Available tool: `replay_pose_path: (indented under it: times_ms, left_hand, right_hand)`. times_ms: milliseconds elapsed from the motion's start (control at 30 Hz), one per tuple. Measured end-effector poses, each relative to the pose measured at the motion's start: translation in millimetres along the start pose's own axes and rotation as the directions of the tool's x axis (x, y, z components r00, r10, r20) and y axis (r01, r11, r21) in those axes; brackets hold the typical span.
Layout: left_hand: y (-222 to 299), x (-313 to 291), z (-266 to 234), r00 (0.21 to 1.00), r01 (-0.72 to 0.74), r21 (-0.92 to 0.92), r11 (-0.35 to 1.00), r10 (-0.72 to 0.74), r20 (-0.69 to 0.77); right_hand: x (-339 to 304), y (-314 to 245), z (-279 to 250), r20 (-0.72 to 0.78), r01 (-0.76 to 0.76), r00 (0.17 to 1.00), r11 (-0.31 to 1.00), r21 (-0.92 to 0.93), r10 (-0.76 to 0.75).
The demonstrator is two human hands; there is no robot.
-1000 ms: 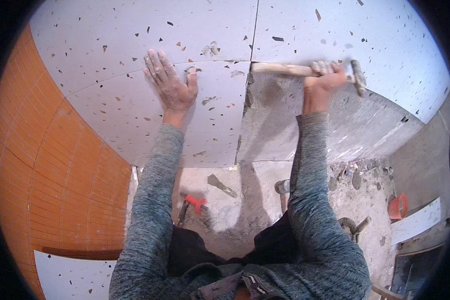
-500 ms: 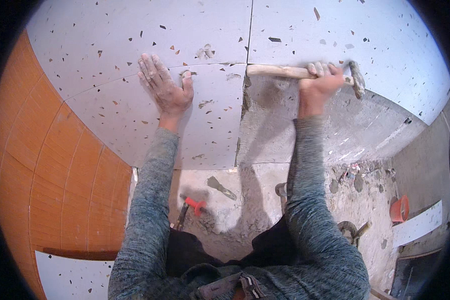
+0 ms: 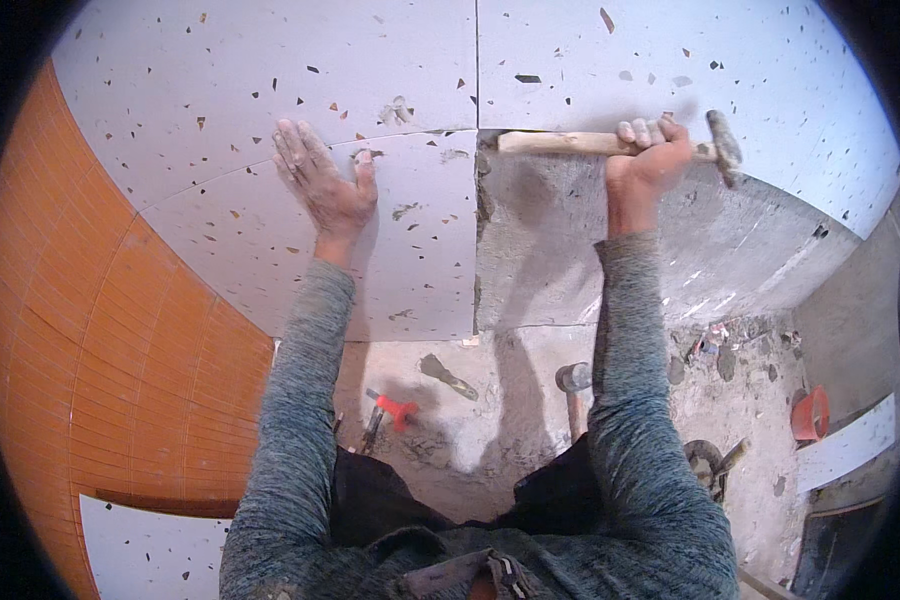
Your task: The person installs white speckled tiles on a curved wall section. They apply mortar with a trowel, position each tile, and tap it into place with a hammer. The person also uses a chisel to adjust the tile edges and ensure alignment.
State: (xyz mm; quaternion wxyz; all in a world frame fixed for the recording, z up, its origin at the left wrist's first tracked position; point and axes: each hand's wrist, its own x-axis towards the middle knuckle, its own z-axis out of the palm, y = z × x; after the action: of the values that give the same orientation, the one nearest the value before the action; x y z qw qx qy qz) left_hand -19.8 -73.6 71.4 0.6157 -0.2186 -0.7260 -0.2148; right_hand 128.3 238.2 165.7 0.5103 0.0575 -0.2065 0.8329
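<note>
from where i sit, watching through the head camera, my left hand (image 3: 322,185) is spread flat, palm against the wall, fingers straight and close together, thumb out to the side; it has hold of nothing. it lies mostly on the lower tile (image 3: 410,265), white with dark and tan flecks, the fingertips reaching over the seam onto the upper left tile (image 3: 230,60). my right hand (image 3: 650,158) is closed around the hammer (image 3: 560,143), gripping the wooden handle near the head. the hammer lies roughly level, head to the right, butt end pointing left to just beside the lower tile's top right corner; whether the butt touches the tile i can't tell. behind that hand is the bare patch (image 3: 630,275), rough and grey, right of the lower tile and below the upper right tile (image 3: 610,50).

an orange wall (image 3: 140,350) bends up on my left, with another speckled tile (image 3: 155,550) low in front of it. on the dusty floor (image 3: 450,440) i make out a scraper (image 3: 448,377), a red-guarded tool (image 3: 398,410) left of it and a mallet (image 3: 574,378) beside my right forearm. farther right a red bucket (image 3: 810,413) stands near a white strip (image 3: 848,445)
</note>
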Motion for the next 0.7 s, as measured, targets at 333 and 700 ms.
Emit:
replay_pose_path:
  times_ms: [333,700]
  left_hand:
    - [11,-2,-1,1.000,0.017,-0.054,0.998,-0.017,0.009]
    - [63,4,11,0.998,-0.053,-0.140,0.989,0.057,0.018]
  right_hand:
    - [-92,-42,-193,-0.156,-0.168,0.986,0.396,-0.903,0.062]
    - [-279,-21,-459,-0.280,0.013,0.772,-0.454,-0.891,0.570]
